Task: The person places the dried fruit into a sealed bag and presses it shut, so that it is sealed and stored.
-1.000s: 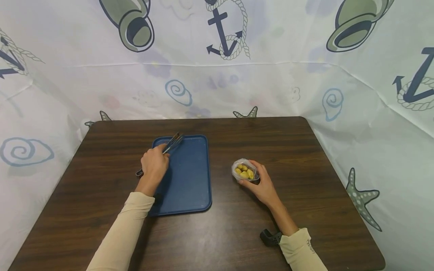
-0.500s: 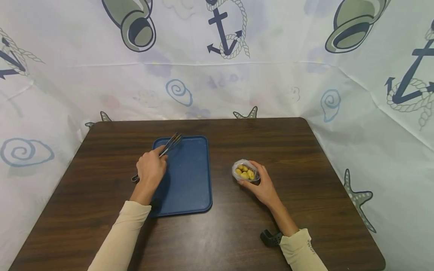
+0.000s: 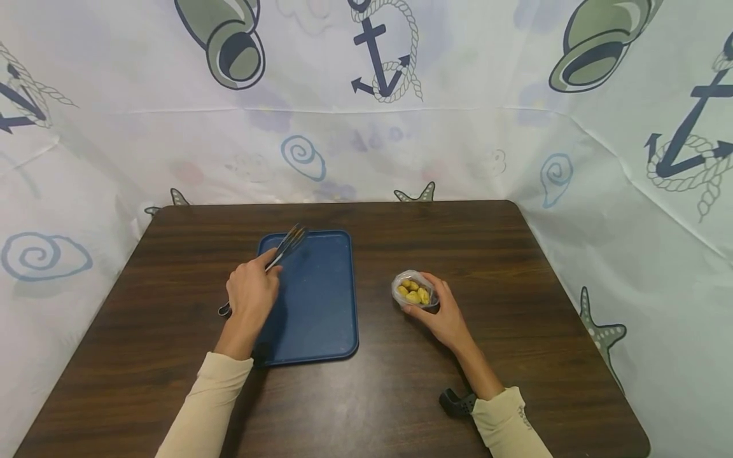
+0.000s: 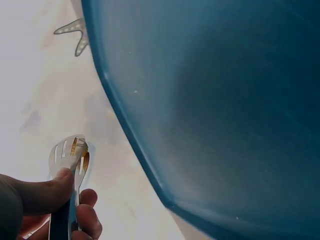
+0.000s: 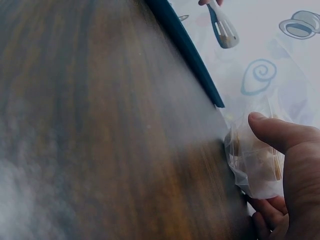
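Note:
In the head view my left hand (image 3: 252, 289) grips a pair of metal tongs (image 3: 291, 245) above the left side of a blue tray (image 3: 321, 299). The slotted heads (image 4: 67, 152) lie close together in the left wrist view. A golden tint shows between them; I cannot tell whether it is a reflection or food. My right hand (image 3: 443, 315) has its thumb and fingers curled round a small container in clear plastic (image 3: 396, 286), which stands right of the tray. Several small yellow oval pieces (image 3: 413, 294) lie inside it.
Everything rests on a dark wooden table (image 3: 401, 394) with rounded corners. A white curtain (image 3: 343, 152) printed with anchors and shells hangs behind and beside it. A black wrist device (image 3: 458, 402) sits at the right wrist.
My left hand has drawn slightly down and to the left with the tongs, their heads staying over the tray's top. The right hand and the container have not moved.

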Available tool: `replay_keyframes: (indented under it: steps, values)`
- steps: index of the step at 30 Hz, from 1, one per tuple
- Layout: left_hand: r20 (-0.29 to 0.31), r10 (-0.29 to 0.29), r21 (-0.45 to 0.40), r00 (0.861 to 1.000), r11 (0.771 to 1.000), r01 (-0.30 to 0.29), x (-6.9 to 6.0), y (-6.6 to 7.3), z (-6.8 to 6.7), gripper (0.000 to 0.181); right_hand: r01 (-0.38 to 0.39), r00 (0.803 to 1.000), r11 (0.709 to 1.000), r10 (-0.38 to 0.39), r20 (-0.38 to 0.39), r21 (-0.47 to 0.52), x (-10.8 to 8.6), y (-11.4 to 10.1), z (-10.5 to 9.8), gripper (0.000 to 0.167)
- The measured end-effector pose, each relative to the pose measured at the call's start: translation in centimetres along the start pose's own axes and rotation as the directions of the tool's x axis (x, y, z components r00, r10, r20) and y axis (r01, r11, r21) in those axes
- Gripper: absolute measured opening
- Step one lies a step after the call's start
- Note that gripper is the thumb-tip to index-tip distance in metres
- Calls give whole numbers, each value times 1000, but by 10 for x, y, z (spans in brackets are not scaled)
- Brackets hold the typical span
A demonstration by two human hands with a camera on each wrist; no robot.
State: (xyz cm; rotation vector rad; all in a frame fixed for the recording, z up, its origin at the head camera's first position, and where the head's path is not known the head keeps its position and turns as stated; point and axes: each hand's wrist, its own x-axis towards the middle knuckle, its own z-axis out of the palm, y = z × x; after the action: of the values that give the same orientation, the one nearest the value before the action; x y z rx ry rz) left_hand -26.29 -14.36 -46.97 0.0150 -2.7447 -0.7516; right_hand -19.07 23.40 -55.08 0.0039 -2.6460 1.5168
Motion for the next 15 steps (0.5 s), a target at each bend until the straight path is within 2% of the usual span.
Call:
replay_keyframes:
  steps: [9, 15]
  values:
    - [-21, 20, -13, 1000, 1000, -20, -9, 17, -4, 41, -2, 1000, 1000, 2, 8, -4, 5, -3, -7, 80]
    - [-57, 29, -27, 998, 999, -31, -14, 28, -10, 39, -7, 1000, 1000, 7, 24, -7, 11, -2, -10, 80]
